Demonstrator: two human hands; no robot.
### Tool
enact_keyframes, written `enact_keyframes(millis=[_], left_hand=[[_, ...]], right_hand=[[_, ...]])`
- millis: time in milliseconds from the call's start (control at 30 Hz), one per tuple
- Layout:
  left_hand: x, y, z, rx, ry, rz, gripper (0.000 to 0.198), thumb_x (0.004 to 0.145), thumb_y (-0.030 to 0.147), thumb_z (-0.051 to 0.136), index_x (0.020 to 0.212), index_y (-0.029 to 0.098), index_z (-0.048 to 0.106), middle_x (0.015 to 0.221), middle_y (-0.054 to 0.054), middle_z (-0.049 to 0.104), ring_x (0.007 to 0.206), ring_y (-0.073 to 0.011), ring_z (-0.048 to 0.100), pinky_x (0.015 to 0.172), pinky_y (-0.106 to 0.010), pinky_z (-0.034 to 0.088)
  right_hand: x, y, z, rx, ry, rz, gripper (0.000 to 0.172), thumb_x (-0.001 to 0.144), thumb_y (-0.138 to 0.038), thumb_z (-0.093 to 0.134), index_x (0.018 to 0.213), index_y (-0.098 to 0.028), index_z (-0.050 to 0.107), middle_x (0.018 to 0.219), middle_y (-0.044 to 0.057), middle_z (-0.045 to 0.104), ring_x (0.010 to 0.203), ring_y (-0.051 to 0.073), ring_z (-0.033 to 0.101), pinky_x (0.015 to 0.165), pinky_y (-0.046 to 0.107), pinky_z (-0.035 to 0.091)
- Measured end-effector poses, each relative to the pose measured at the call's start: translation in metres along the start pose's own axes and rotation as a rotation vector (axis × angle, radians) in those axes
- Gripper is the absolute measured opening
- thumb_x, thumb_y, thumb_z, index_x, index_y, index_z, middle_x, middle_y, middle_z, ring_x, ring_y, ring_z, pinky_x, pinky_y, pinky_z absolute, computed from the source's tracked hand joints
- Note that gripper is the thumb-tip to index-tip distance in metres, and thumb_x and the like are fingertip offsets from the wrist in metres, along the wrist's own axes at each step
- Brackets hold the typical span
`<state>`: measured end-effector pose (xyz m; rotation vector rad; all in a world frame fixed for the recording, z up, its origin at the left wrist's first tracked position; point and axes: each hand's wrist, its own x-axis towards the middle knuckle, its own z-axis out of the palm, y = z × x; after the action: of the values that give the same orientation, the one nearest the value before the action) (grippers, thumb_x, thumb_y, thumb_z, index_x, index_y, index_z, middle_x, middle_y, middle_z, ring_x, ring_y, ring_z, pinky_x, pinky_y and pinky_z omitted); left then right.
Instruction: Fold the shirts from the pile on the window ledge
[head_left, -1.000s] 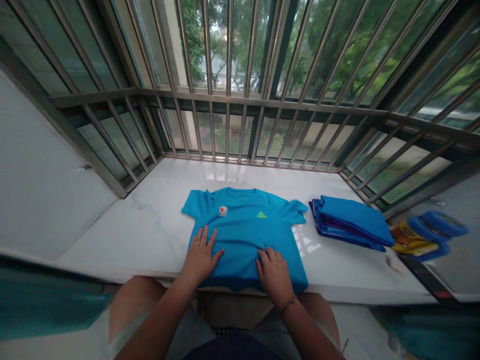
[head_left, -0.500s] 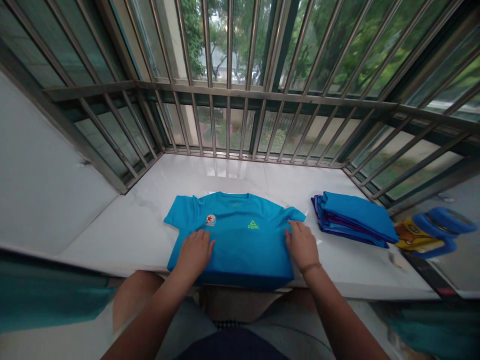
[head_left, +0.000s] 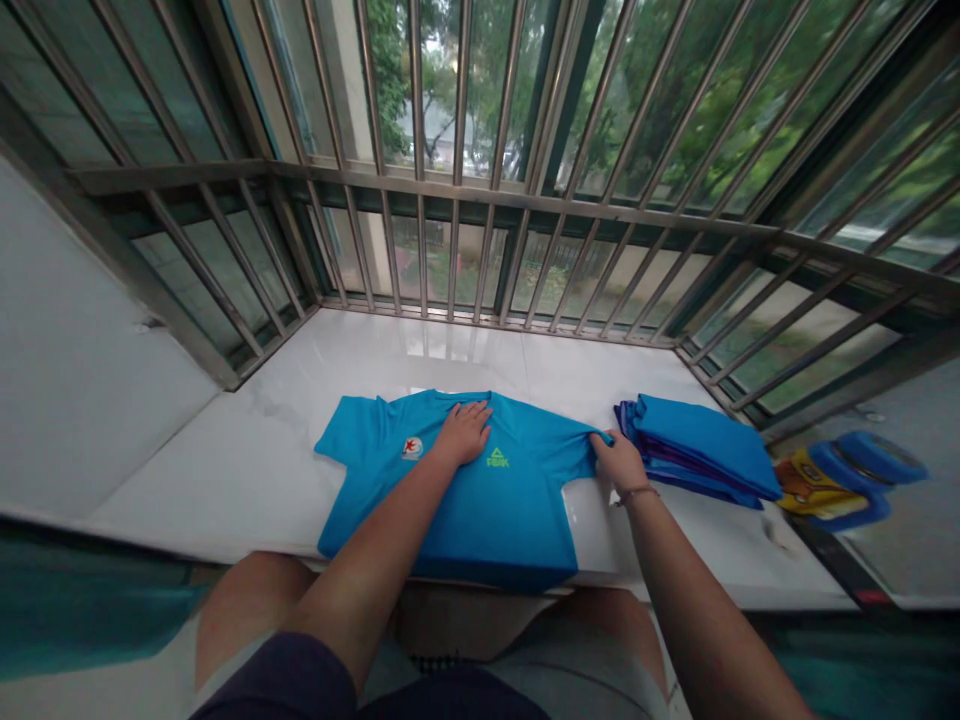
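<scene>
A bright blue short-sleeved T-shirt (head_left: 510, 510) lay flat on the white marble ledge (head_left: 247, 460), its green chest logo (head_left: 496, 460) reading "PEAK" — a round white badge (head_left: 411, 447) beside it. The left hand (head_left: 465, 432) pressed flat, fingers extended, below the collar; the right hand (head_left: 619, 458) pinched the sleeve.

Your white stone ledge (head_left: 465, 350) has a blue T-shirt (head_left: 510, 510) spread flat on it, hem over the near edge. A stack of folded blue clothes (head_left: 705, 450) sits just right of it.
</scene>
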<state>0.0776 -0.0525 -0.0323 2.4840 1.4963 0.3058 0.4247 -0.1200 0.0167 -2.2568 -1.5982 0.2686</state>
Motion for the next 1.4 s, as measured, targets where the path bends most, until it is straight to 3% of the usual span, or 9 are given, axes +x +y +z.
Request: enact_keyframes(millis=[167,300,433,533,733,967,1100,1267,1400], left_hand=[[-0.001,-0.001,0.006,-0.002,0.003,0.001,0.058,0.111,0.041,0.038,0.166,0.024,0.048,0.178,-0.008,0.04,0.164,-0.0293,0.036,0.137,-0.058,0.02],[0.001,-0.005,0.007,-0.013,0.011,0.01,0.057,0.11,0.041,0.039,0.164,0.027,0.051,0.177,-0.006,0.042,0.163,-0.0279,0.037,0.137,-0.056,0.02],[0.004,-0.011,0.007,-0.065,0.025,0.004,0.053,0.11,0.033,0.039,0.16,0.029,0.055,0.174,-0.004,0.046,0.161,-0.0252,0.041,0.137,-0.054,0.023],[0.007,-0.013,0.008,-0.083,0.032,-0.011,0.052,0.11,0.03,0.037,0.157,0.025,0.059,0.172,-0.007,0.05,0.159,-0.0257,0.045,0.137,-0.054,0.025],[0.008,-0.013,0.007,-0.118,0.077,-0.042,0.056,0.111,0.029,0.035,0.164,0.017,0.048,0.168,-0.013,0.054,0.156,-0.0263,0.049,0.136,-0.05,0.028],[-0.001,-0.012,0.005,-0.167,0.195,0.061,0.054,0.112,0.03,0.037,0.163,0.022,0.051,0.177,-0.009,0.04,0.161,-0.0231,0.042,0.134,-0.046,0.034],[-0.001,-0.006,0.007,-0.033,0.114,0.114,0.053,0.112,0.035,0.04,0.162,0.027,0.054,0.177,-0.006,0.041,0.164,-0.0267,0.036,0.137,-0.055,0.023],[0.02,-0.005,0.005,0.007,-0.047,0.118,0.058,0.111,0.045,0.04,0.167,0.03,0.048,0.178,-0.006,0.04,0.166,-0.03,0.032,0.137,-0.061,0.016],[0.044,-0.001,0.005,-0.002,-0.061,0.094,0.061,0.11,0.048,0.041,0.167,0.027,0.047,0.179,-0.008,0.038,0.168,-0.0335,0.028,0.137,-0.065,0.013]], right_hand=[[-0.008,-0.015,-0.008,0.102,0.138,0.018,0.033,0.099,-0.048,0.05,0.098,-0.018,0.064,0.079,0.005,0.068,0.072,0.022,0.062,0.065,0.03,0.043],[-0.045,-0.058,-0.018,0.141,0.224,-0.26,0.03,0.104,-0.048,0.054,0.11,-0.02,0.064,0.086,0.005,0.069,0.075,0.022,0.064,0.072,0.03,0.045],[-0.107,-0.094,-0.011,-0.101,-0.145,-0.787,0.021,0.108,-0.028,0.054,0.123,-0.025,0.069,0.112,0.007,0.075,0.096,0.023,0.069,0.09,0.033,0.048],[-0.146,-0.096,0.008,-0.266,-0.355,-0.953,0.029,0.106,-0.019,0.058,0.131,-0.028,0.069,0.112,0.006,0.076,0.102,0.024,0.069,0.095,0.035,0.048],[-0.18,-0.064,0.029,-0.198,-0.35,-0.904,0.031,0.106,-0.025,0.065,0.136,-0.027,0.069,0.119,0.007,0.077,0.111,0.027,0.068,0.099,0.039,0.05],[-0.146,-0.04,0.019,-0.139,-0.063,-0.595,0.035,0.109,-0.025,0.051,0.14,-0.022,0.068,0.131,0.012,0.073,0.119,0.029,0.066,0.106,0.042,0.05],[-0.123,-0.036,0.03,-0.124,-0.047,-0.452,0.032,0.108,-0.036,0.057,0.13,-0.018,0.072,0.123,0.013,0.074,0.115,0.028,0.068,0.103,0.037,0.051],[-0.115,-0.035,0.042,-0.13,-0.045,-0.336,0.027,0.11,-0.027,0.05,0.098,-0.02,0.073,0.101,0.01,0.073,0.1,0.025,0.07,0.095,0.034,0.05],[-0.117,-0.041,0.04,-0.216,0.069,-0.217,0.027,0.11,-0.024,0.048,0.101,-0.02,0.073,0.104,0.012,0.073,0.098,0.026,0.069,0.091,0.035,0.049]])
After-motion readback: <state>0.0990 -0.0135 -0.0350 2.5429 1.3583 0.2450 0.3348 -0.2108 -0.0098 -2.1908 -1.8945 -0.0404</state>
